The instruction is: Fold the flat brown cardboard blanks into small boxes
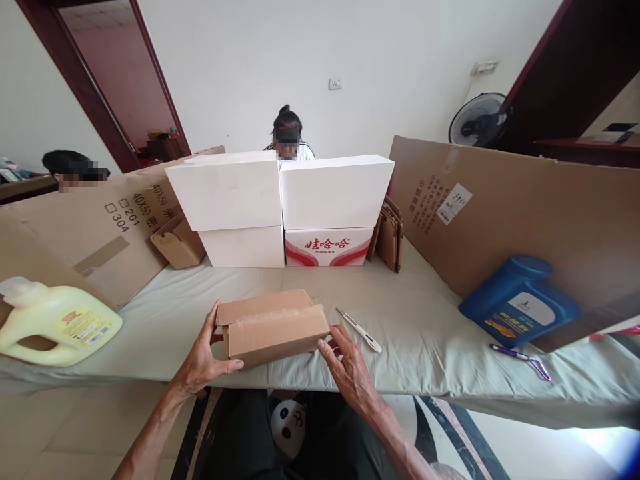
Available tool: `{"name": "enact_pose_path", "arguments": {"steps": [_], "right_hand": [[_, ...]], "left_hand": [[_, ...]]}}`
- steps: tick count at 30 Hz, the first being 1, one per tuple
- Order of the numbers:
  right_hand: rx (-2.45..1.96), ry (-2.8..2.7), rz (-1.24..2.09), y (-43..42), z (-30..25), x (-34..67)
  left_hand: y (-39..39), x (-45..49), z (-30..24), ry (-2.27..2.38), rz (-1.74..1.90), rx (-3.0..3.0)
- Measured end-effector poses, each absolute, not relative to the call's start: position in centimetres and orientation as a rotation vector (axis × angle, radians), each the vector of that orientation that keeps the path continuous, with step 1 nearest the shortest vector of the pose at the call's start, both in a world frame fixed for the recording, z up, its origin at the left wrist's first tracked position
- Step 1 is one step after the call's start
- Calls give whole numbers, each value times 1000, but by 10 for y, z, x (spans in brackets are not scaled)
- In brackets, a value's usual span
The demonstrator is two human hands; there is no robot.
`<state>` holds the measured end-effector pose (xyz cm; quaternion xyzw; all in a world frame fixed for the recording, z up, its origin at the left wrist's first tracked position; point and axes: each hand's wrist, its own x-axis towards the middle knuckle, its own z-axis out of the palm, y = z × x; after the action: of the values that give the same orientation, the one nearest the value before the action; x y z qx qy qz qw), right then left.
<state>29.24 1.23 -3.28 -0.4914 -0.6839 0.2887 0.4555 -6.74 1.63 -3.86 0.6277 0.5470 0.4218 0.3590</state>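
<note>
A small brown cardboard box (275,340) sits near the front edge of the cloth-covered table, with a strip of clear tape along its top seam. Its left end is between the thumb and fingers of my left hand (207,357), the thumb low on the front. At the right end, my right hand (345,363) grips the corner with curled fingers and thumb. Just right of the box lies a slim white utility knife (361,331), touched by neither hand. The underside of the box is hidden.
Stacked white cartons (240,247) stand behind, with flattened cardboard (390,237) and an open small box (179,241) beside them. Large cardboard panels flank both sides. A yellow jug (95,317) is left; a blue bottle (517,300) and purple-handled tool (520,355) are right. Two people sit beyond.
</note>
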Motion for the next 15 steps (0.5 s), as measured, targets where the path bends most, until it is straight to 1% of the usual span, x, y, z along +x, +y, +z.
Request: {"name": "enact_pose_path", "arguments": {"steps": [2, 4, 7, 9, 11, 15], "right_hand": [[-1172, -1761, 724, 20, -38, 308], [-1221, -1817, 623, 35, -47, 330], [-1531, -1922, 316, 64, -67, 364], [-1741, -1971, 184, 80, -82, 380], [-1847, -1989, 167, 91, -94, 387], [-1889, -2003, 196, 96, -104, 386]], "left_hand": [[15, -67, -40, 1414, 1092, 1599], [14, -67, -38, 1412, 1088, 1588], [13, -67, -32, 1404, 1059, 1582], [12, -66, -29, 1410, 1059, 1583], [12, -64, -28, 1425, 1066, 1594], [12, -58, -30, 1457, 1103, 1641]]}}
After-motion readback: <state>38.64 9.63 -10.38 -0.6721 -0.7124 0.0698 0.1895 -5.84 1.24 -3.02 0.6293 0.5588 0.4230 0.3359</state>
